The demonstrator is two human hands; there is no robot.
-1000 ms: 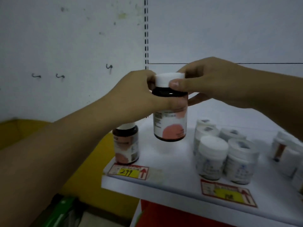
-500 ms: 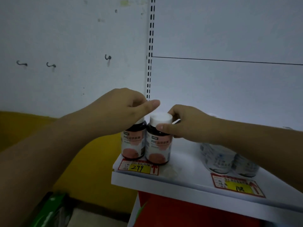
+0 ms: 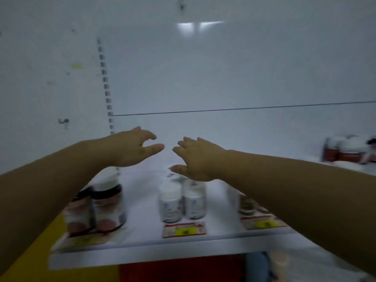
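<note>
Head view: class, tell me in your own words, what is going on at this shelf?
A person seems to be arranging small bottles on a white shelf. The left hand and right hand hover open above it, holding nothing. Two dark bottles stand side by side at its front left; white bottles stand below the right hand.

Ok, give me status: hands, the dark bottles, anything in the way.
Left hand and right hand open, empty, above the shelf. Two dark bottles upright, side by side, front left. White bottles under right hand.
</note>
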